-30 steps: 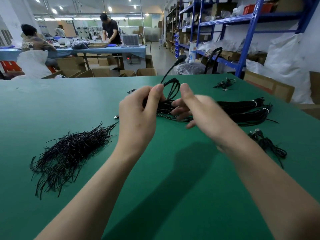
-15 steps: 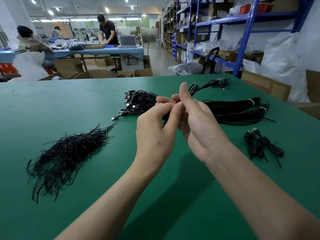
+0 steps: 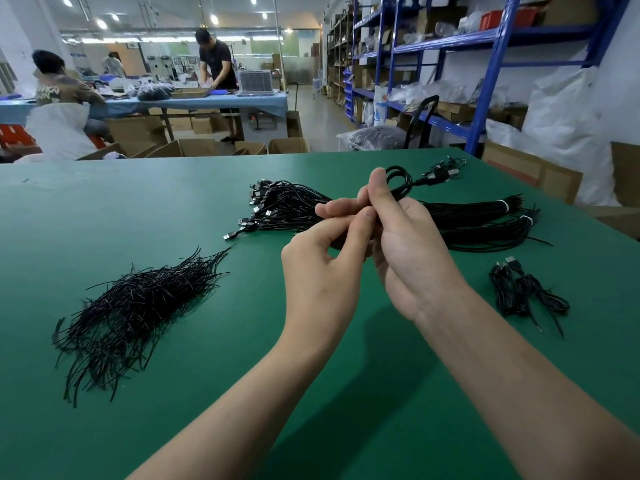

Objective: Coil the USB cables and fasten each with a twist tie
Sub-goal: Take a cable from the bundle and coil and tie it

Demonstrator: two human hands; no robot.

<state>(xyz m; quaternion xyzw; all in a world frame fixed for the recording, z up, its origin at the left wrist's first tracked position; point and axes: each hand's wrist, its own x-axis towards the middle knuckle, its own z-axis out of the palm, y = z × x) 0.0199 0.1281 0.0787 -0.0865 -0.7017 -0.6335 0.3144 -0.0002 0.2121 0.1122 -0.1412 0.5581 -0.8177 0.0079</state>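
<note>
Above the green table (image 3: 207, 393) my right hand (image 3: 408, 251) grips a black USB cable (image 3: 401, 185) folded into a small coil, whose loop and plug stick out past my thumb toward the far right. My left hand (image 3: 322, 271) pinches the coil's near end beside the right fingers. Behind my hands lies a big bundle of uncoiled black USB cables (image 3: 478, 223) held by white bands. A heap of black twist ties (image 3: 135, 306) lies at the left. Two coiled cables (image 3: 523, 292) rest at the right.
Cardboard boxes (image 3: 530, 171) stand past the table's right edge, blue shelving (image 3: 485, 81) behind them. More boxes (image 3: 194, 147) sit beyond the far edge. Two people work at a blue table (image 3: 207, 98) in the background. A few loose cable ends (image 3: 446, 168) lie at the far right.
My hands have come together: the wide loops held a second ago are now gathered into a tight coil in my right hand, with the left hand moved in beside it.
</note>
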